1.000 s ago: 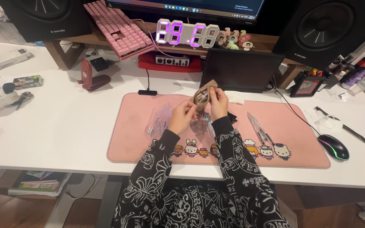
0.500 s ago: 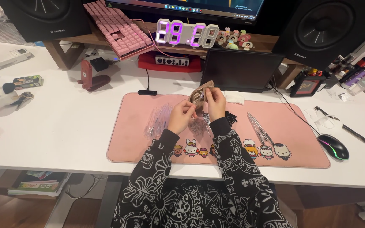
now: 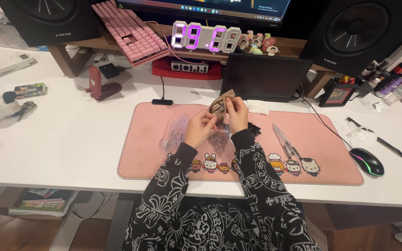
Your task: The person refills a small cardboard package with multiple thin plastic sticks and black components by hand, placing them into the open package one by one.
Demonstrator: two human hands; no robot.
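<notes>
- White desk, pink desk mat: work zone.
- Left hand, right hand: both pinched closed on small brown packet, raised for close handling.

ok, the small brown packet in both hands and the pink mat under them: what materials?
Brown packet: looks like kraft paper or matte film, dull and creased; it may have a clear window, hard to tell. Pink mat: probably cloth-topped soft mat, flat and matte with printed cartoon figures, no glare. Left hand and right hand pinch the packet.
</notes>
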